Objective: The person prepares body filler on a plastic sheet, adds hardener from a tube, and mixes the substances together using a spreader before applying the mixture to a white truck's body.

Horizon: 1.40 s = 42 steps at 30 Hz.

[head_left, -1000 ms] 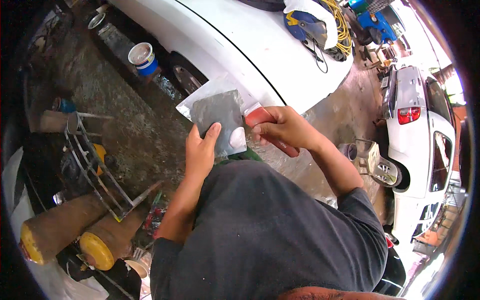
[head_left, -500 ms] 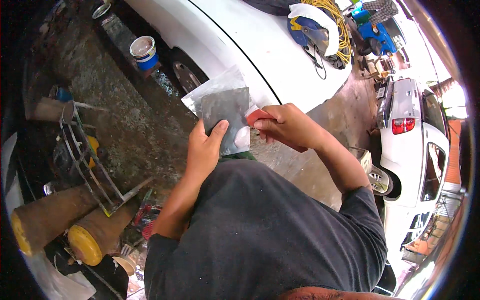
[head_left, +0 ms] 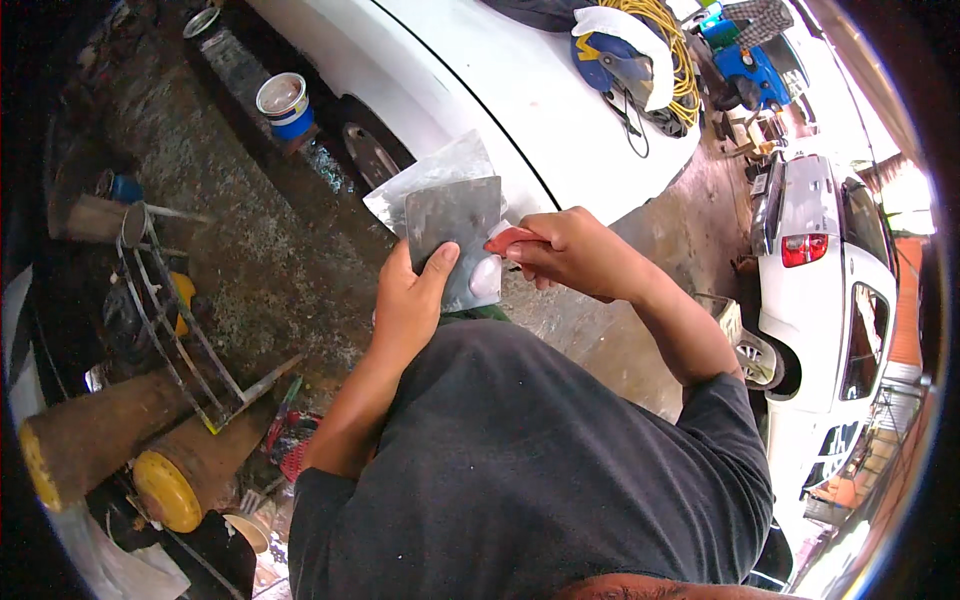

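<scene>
Left hand (head_left: 413, 290): fingers gripping grey plate (head_left: 435, 218), held out before the shirt (head_left: 530, 430). White paste (head_left: 485, 278) near its right edge. Right hand (head_left: 578, 252): fingers wrapped round red scraper (head_left: 514, 239), just beside; contact unclear. Tipping the plate might slide paste off; a hard push might twist the plate loose.

The grey plate (head_left: 450, 212) looks matt and smudged; the white paste (head_left: 486, 276) smooth; the white car panel (head_left: 560, 110) glossy; the dark shirt (head_left: 540, 450) matt cloth.
</scene>
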Motion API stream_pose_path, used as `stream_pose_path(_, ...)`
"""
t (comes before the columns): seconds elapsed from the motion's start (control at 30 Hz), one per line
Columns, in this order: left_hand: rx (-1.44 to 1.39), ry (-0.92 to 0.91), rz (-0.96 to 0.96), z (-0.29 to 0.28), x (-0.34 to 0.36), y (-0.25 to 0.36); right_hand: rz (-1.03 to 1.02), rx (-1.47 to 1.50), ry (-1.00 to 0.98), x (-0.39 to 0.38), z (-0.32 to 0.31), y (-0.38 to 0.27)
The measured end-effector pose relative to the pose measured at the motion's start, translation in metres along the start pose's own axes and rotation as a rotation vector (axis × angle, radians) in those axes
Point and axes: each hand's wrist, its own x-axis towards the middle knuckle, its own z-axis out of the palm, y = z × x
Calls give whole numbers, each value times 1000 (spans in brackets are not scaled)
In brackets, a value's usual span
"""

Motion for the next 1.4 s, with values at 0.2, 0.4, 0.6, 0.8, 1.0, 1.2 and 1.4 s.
stream_pose_path(0.2,-60,-2,3,2,-2,-5,-18,-39,21,-3,1,-1)
stream_pose_path(0.4,21,-1,14,3,-5,1,-81,-158,43,-4,1,1)
stream_pose_path(0.6,16,14,7,4,-8,-7,-61,-187,49,-7,3,-5)
stream_pose_path(0.8,3,-21,-21,2,-7,-12,-252,-382,192,-22,2,-10)
stream_pose_path(1.0,-606,-108,-285,5,1,-24,-281,-47,368,-59,-13,-50)
stream_pose_path(1.2,-682,-147,-332,9,13,-26,-416,696,487,-69,-13,-29)
stream_pose_path(1.4,-479,10,-289,14,26,-37,-258,1524,146,-51,17,70)
